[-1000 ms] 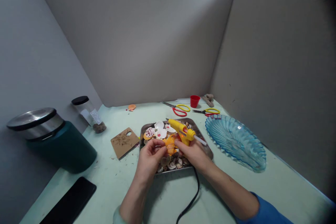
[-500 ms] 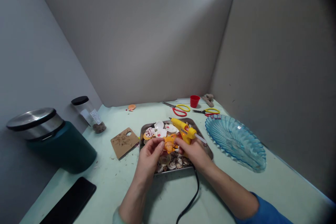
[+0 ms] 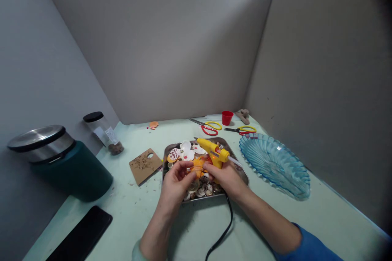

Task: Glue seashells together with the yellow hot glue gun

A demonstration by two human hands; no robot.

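My left hand (image 3: 176, 181) pinches the left edge of an orange, ridged shell-like piece (image 3: 199, 167) between thumb and forefinger. Against its right side rests the thumb of my right hand (image 3: 226, 177), whose fingers are wrapped round a yellow hot glue gun (image 3: 214, 151). The gun's nozzle points up and left, a clear glue stick juts from its back, and a small orange light glows on its body. Below both hands lies a metal tray (image 3: 241, 171) with many shells, some white, some with red markings. My fingers hide parts of the orange piece and of the gun's handle.
A black cord (image 3: 225, 228) runs from the gun toward me. Around the tray are a brown board (image 3: 143, 167), scissors (image 3: 211, 126), pliers (image 3: 241, 130), a red cup (image 3: 227, 118) and a blue glass dish (image 3: 272, 163). Leftward are a jar (image 3: 104, 132), a teal flask (image 3: 76, 171) and a phone (image 3: 81, 234).
The orange piece has turned slightly in my fingers. The glue gun's nozzle has shifted a little to the left, and my left thumb and forefinger have spread slightly.
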